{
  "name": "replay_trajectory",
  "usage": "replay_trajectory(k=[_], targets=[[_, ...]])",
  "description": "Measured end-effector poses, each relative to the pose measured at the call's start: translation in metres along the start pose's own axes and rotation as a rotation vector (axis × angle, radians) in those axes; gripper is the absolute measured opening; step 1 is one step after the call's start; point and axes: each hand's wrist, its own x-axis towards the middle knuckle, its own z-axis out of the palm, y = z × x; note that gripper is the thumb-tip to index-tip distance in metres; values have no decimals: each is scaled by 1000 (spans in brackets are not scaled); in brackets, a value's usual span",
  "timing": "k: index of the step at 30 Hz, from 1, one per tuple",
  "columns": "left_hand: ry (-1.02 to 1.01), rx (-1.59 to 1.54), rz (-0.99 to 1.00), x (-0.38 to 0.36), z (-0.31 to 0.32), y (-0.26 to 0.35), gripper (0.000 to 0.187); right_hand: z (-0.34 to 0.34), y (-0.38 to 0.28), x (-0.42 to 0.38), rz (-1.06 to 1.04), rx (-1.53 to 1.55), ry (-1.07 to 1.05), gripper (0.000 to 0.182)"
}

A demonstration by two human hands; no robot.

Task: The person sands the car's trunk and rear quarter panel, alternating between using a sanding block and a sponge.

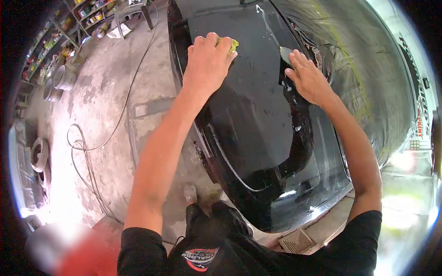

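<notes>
A glossy black car panel (258, 106), wet in places with whitish streaks, lies before me. My left hand (208, 62) is closed round a yellow-green sponge or cloth (234, 45) at the panel's upper left. Over on the right side of the panel, my right hand (307, 76) presses a thin grey sheet or pad (286, 54) against the surface, its fingers close together. Most of what each hand holds is hidden under the fingers.
Clear plastic sheeting (363, 78) covers the car on the right. A hose (133, 83) runs over the floor at left, near buckets (65, 77) and tires (39, 154). A stool (133, 11) and shelves stand at the back left. A floor drain (297, 241) lies below the car.
</notes>
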Motion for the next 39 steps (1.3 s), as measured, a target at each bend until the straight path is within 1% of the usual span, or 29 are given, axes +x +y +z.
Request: replay_trajectory(k=[1,2,3,5,7,8,11,12,14,16,17,20,21,22,24,26,27,28,29,30,31,32,34,36,37,38,39], targets=[[-4,12,-4,1,1,1,27,0,2,3,4,-4,-26,58],[-9,29,-12,1,3,0,28,24,19,19,-79,-68,101,58],[-17,8,-10,-1,3,-1,28,20,17,45,-87,-40,129,58],[-13,-23,-4,2,4,-6,29,31,32,107,-216,-310,74,55],[-21,-16,-8,5,3,-9,28,45,40,175,-48,-177,43,53],[-22,-19,-8,5,3,-10,28,46,43,193,36,-115,22,52],[-24,-32,-2,-1,3,-7,28,51,45,183,8,-105,99,51],[-13,-31,13,2,2,-7,27,46,43,161,-63,-128,116,52],[-30,-26,-9,1,-1,-4,26,27,32,86,-200,-178,145,54],[-41,-32,-19,2,-1,-3,26,17,25,39,-123,-78,128,54],[-43,-39,-21,2,-1,-2,26,18,24,32,-86,-26,122,54],[-26,-71,-13,1,1,-4,26,34,34,75,-102,-120,169,55],[-17,-82,-6,1,2,-5,27,41,47,108,-236,-271,190,54],[-35,-77,-15,2,1,-5,27,44,44,140,-158,-197,209,48],[-33,-43,-13,2,3,-7,27,63,63,209,-80,-211,95,42],[-31,-14,-17,0,3,-4,26,71,75,227,-144,-205,197,42],[-43,-7,-16,-2,4,-5,26,80,80,218,-165,-197,228,42],[-42,4,-3,1,3,-6,25,91,100,202,-413,-489,245,42],[-29,-2,4,2,2,-5,26,49,51,147,-343,-474,181,40],[-13,-7,10,2,3,-6,27,36,34,97,-254,-356,185,43],[1,-14,20,2,3,-6,28,27,21,42,-120,-87,182,48],[4,-5,25,2,3,-6,29,-1,-1,-15,-39,30,47,55],[-17,2,6,1,2,-3,29,-24,-10,-112,-1,104,-79,62],[-43,19,-11,3,2,0,28,-32,-16,-141,36,112,-97,63],[-31,17,-3,3,2,2,28,-32,-17,-143,44,119,-108,63],[-16,19,2,4,2,2,27,-21,-12,-123,11,126,-46,62],[-8,21,8,2,3,1,27,-13,-9,-88,12,85,-32,61]])
